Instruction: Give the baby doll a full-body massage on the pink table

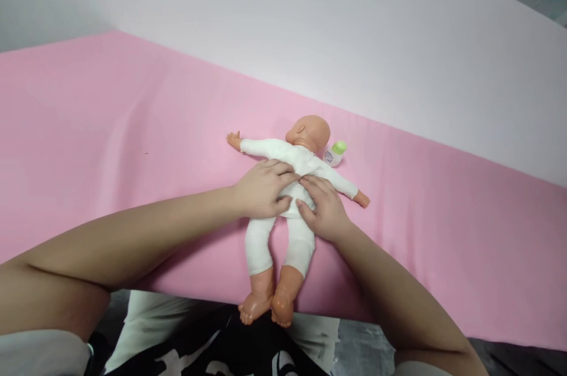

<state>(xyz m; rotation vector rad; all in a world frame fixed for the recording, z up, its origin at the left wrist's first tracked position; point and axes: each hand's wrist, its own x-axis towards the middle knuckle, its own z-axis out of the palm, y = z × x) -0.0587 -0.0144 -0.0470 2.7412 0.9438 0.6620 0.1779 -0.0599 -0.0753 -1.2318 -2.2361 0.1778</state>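
"Two questions: where is the doll (297, 156), and how are you touching it?"

"By the near edge of the pink surface (443, 216). Clock centred on its torso, the head (315, 128) points near one o'clock, the feet (259, 300) six. My left hand (264, 189) lies towards nine, my right hand (325, 206) at four, both laid flat, fingertips almost meeting, clamped on nothing."

"How will it handle?"

"Light, I'd guess: body soft, bare parts stiffer and slippery. I'd grip the clothed torso and support the neck."

"Textures?"

"Matte white cloth, wrinkled at the joints; glossy, rounded, plastic-looking head and feet; smooth pink covering with gentle folds. Two o'clock: a small white bottle (333, 156), green-capped."
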